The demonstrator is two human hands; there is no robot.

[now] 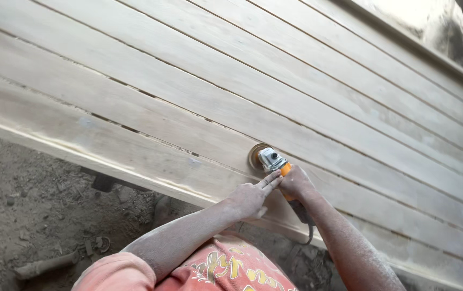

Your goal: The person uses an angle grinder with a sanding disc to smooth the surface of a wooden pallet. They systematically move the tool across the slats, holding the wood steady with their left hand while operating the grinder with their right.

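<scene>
So the right hand [296, 183] is gripping the orange grinder [280, 171] by its body, disc pointing toward 10 o'clock on the wooden panel [199, 91] — the left hand [250, 198] is resting at 8 o'clock, two fingers laid open on the grinder's head, not clenched.

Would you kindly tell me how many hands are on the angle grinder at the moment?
2. The right hand grips the orange angle grinder around its body; the left hand sits just left of it, fingers laid against the tool, over the wooden panel.
</scene>
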